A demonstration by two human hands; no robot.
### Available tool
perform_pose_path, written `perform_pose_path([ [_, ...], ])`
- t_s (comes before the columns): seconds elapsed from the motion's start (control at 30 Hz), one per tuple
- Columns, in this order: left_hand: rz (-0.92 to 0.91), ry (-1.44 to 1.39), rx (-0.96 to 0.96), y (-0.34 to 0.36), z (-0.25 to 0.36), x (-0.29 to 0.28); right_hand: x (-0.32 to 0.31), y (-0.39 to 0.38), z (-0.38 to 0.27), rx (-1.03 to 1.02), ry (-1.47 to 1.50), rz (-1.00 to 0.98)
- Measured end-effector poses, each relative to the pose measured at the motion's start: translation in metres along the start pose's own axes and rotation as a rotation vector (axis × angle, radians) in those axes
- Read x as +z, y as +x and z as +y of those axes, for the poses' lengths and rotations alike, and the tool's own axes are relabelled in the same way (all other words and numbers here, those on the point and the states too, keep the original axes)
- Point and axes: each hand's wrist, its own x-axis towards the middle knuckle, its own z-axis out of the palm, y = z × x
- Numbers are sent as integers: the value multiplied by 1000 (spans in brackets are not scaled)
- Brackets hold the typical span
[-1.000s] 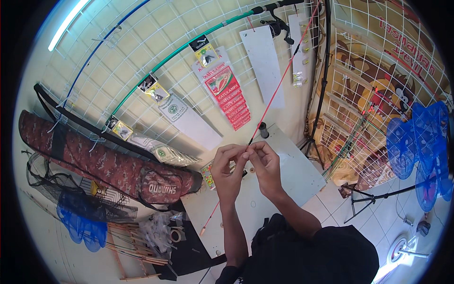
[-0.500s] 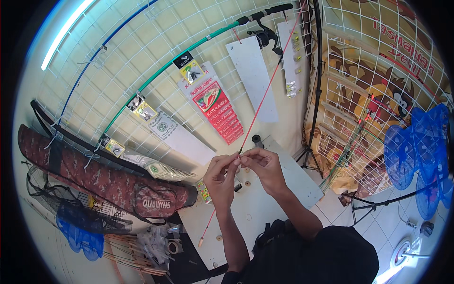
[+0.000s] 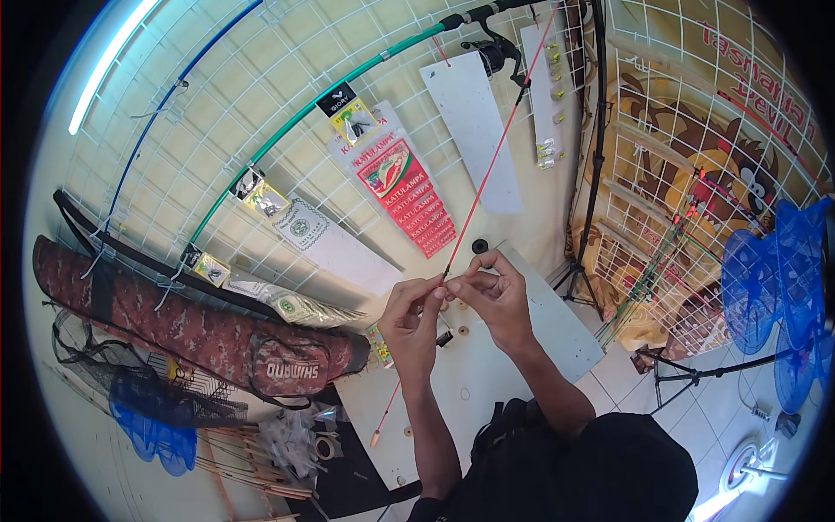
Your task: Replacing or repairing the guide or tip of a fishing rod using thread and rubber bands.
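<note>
Steady the red rod (image 3: 488,174) with the left hand (image 3: 410,317), pinched closed on it. The right hand (image 3: 498,302) curls alongside, fingertips nearly together; its hold is unclear.

Above the left hand (image 3: 410,326): red packet strip (image 3: 421,217), white capitals repeated down its length; above it, black-and-yellow packet (image 3: 348,113), pale name on black header; up and left, white packet strip (image 3: 344,252), green round emblem, print too small. Left of that hand: camouflage bag (image 3: 191,317), pale upside-down capitals. Upper right of the right hand (image 3: 497,304): cartoon backdrop (image 3: 661,113), red two-word lettering.
</note>
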Motion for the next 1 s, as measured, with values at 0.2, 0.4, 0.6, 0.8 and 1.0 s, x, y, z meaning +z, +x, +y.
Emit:
perform_pose_path([
  [0.2,-32,42,24,-5,-1,3,-3,-3,-3,-174,-129,21],
  [0.4,-22,-35,-30,-9,1,4,-1,-13,-14,-282,-375,83],
  [0.6,-61,-42,-1,-10,-4,2,-6,-16,-24,-169,-451,38],
  [0.8,-88,-55,-18,-14,-2,3,-15,-13,-25,-84,-291,-20],
  [1.0,-116,6,0,-16,-2,4,-21,-11,-31,-45,-272,-81],
])
